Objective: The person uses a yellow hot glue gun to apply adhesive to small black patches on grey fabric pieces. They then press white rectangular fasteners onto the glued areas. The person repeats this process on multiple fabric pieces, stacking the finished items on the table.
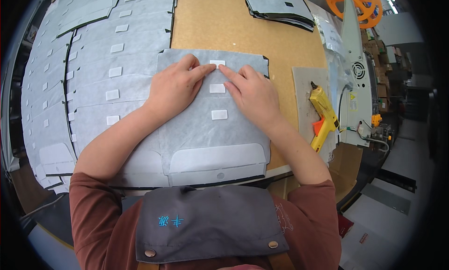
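Observation:
A grey fabric panel (191, 122) lies flat in front of me, with three small white rectangular patches down its middle. My left hand (180, 80) rests on the panel, its index finger stretched to the left part of the top white patch (217, 62) and its other fingers curled. From the other side my right hand (255, 94) touches the lower edge of that same patch with its index fingertip; its thumb lies apart, near the middle white patch (217, 88). Neither hand grasps anything. The lowest white patch (219, 115) sits uncovered above a pale flap (217, 158) at the near edge.
More grey panels (93, 90) with white patches overlap across the tabletop to the left. A stack of grey pieces (280, 6) lies at the far right. A yellow glue gun (324, 115) rests on a board (304, 83) beside a pale machine (358, 97) with an orange reel (355, 3).

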A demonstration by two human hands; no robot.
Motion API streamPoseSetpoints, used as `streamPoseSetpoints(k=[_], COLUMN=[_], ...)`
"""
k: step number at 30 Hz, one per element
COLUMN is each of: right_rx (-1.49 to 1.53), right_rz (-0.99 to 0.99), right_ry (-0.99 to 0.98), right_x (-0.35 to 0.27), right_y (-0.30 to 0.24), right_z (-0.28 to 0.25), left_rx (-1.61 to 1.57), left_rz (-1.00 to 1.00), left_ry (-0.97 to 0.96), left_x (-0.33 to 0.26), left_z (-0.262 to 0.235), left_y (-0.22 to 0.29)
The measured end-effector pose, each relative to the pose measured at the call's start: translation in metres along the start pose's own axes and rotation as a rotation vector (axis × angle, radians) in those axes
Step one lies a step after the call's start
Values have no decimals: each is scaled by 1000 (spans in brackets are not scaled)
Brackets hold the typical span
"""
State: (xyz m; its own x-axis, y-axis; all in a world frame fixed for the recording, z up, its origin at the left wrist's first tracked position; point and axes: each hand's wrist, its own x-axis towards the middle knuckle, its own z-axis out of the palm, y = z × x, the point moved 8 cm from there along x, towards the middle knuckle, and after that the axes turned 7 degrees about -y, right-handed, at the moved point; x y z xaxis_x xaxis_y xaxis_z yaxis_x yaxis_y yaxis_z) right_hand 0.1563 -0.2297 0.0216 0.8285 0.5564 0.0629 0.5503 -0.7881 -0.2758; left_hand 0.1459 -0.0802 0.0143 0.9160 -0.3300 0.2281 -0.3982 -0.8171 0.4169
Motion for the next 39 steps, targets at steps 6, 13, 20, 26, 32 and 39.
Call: streamPoseSetpoints(k=[6, 13, 20, 26, 32, 39], right_rx=[212, 129, 64, 58, -271, -310], right_rz=[127, 39, 2, -143, -369, -425], right_ry=[-47, -66, -125, 73, 431, 469], right_x=[8, 10, 10, 46, 111, 115], right_y=[20, 15, 16, 13, -26, -35], right_z=[1, 1, 3, -20, -11, 2], left_rx=[16, 68, 68, -293, -631, -1142], left_rz=[2, 2, 8, -121, -323, -652], left_ry=[42, 30, 13, -136, -155, -109], left_x=[1, 0, 1, 8, -14, -100], left_z=[-1, 1, 1, -5, -54, -49], left_y=[1, 3, 2, -16, -26, -44])
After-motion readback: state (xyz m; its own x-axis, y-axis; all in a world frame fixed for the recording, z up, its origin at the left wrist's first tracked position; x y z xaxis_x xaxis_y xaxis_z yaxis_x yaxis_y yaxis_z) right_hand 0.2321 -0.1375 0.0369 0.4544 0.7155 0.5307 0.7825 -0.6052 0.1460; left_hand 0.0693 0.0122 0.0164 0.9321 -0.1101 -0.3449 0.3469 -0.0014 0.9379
